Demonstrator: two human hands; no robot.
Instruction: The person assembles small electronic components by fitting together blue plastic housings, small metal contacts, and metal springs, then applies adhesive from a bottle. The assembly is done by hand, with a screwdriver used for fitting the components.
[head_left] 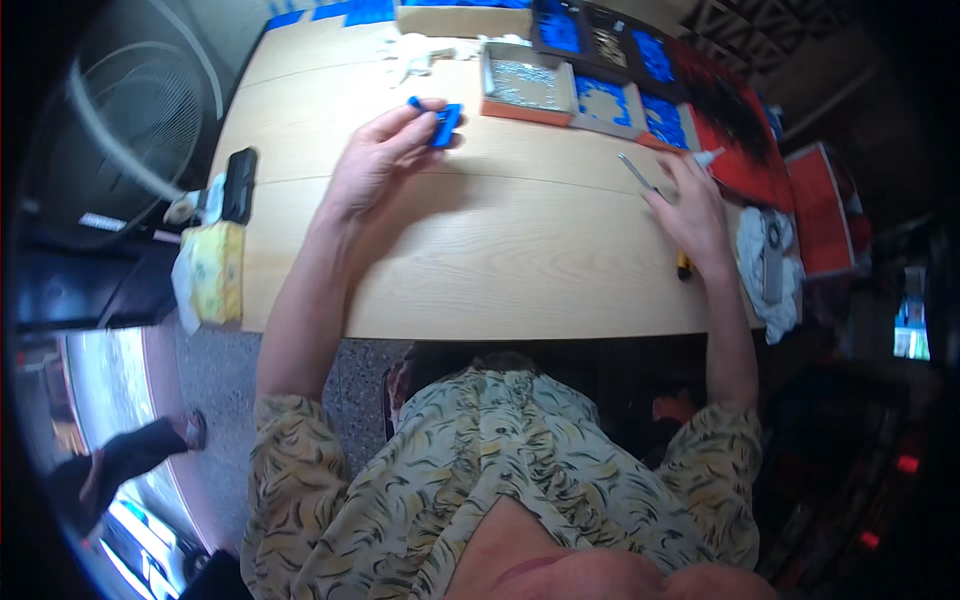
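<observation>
My left hand [385,150] is over the table's far middle, its thumb and fingers closed on a flat blue plastic piece [446,127]. Farther right, my right hand [692,212] is low over the table, thumb and fingers apart. Its thumb tip is beside a slim metal tool [637,172], whose near end is dark. A pale pointed nozzle [708,157] shows just past its fingertips; the rest of that item is hidden. Under the wrist, a yellow and black object [684,266] shows in part.
Along the far edge stand an open box of small silvery parts [525,84], boxes of blue pieces [603,103] and a red tray [745,165] with dark strands. White scraps [415,55] lie nearby. A black case [239,185], yellow tissue pack [215,272] and fan [135,110] are at left.
</observation>
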